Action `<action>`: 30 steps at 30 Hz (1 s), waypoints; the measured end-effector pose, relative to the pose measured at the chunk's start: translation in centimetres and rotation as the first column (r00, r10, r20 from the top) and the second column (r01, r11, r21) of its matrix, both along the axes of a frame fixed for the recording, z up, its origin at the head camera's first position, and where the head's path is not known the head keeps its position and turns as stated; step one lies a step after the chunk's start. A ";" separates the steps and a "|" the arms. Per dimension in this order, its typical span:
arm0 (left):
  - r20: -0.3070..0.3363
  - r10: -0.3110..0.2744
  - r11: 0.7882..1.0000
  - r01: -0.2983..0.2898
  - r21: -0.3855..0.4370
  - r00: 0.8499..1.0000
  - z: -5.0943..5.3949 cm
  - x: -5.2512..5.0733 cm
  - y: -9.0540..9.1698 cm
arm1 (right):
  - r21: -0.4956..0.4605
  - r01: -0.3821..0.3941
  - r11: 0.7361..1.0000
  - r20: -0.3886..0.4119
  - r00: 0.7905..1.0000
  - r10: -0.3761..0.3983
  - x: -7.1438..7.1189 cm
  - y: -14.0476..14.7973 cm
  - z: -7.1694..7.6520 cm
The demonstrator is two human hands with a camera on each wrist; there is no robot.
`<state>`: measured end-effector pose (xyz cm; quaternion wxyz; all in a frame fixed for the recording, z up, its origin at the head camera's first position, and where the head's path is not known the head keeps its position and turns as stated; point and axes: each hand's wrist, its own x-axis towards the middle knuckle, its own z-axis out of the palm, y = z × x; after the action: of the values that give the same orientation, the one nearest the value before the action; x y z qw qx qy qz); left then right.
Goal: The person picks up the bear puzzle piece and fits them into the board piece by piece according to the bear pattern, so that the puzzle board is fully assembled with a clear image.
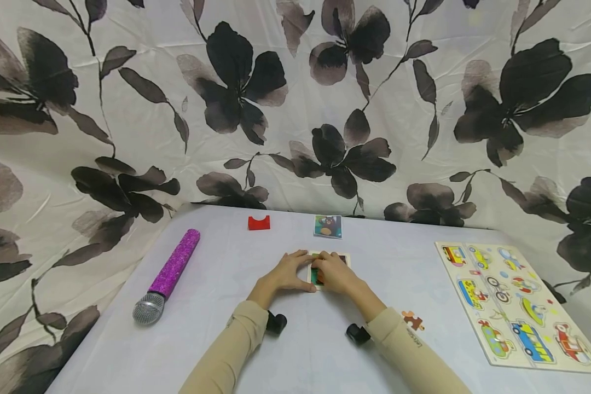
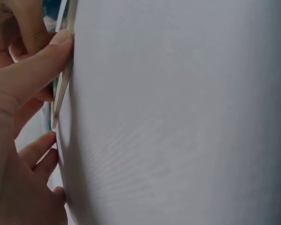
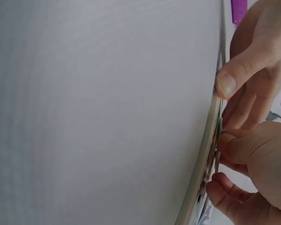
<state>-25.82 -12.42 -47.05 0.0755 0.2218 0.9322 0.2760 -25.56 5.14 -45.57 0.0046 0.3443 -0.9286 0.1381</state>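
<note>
A small jigsaw puzzle board [image 1: 347, 259] with a pale rim and a dark green picture lies flat on the table in the head view, partly covered by both hands. My left hand [image 1: 284, 273] holds its left side, thumb at the near edge and fingers reaching toward the far edge. Over the middle of the board, my right hand [image 1: 336, 274] pinches a thin puzzle piece [image 3: 218, 161], seen edge-on in the right wrist view. Its printed face is mostly hidden by fingers. The left thumb [image 2: 61, 47] presses the board's edge in the left wrist view.
Right of the right forearm lies a loose brown puzzle piece [image 1: 412, 320]. A picture card [image 1: 328, 226] and a red notched block [image 1: 259, 223] sit at the back. The purple glitter microphone [image 1: 174, 262] lies left, a wooden vehicle puzzle [image 1: 522, 306] right.
</note>
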 end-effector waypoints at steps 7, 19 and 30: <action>0.015 -0.004 0.997 0.005 -0.082 1.000 0.6 0.0 0.3 | 0.019 0.025 0.999 -0.012 1.000 -0.025 0.1 -0.1 -0.3; 0.033 0.024 0.998 -0.022 -0.052 0.999 0.9 0.3 0.2 | -0.115 -0.031 0.993 -0.023 0.999 0.028 -0.2 0.3 -0.3; 0.029 0.015 1.000 -0.015 0.008 0.999 0.4 0.3 0.1 | -0.021 0.033 0.999 0.024 0.999 -0.033 0.0 0.1 0.2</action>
<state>-25.51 -12.36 -46.64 0.0861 0.2110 0.9315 0.2835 -25.60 5.22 -45.36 -0.0006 0.3272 -0.9326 0.1520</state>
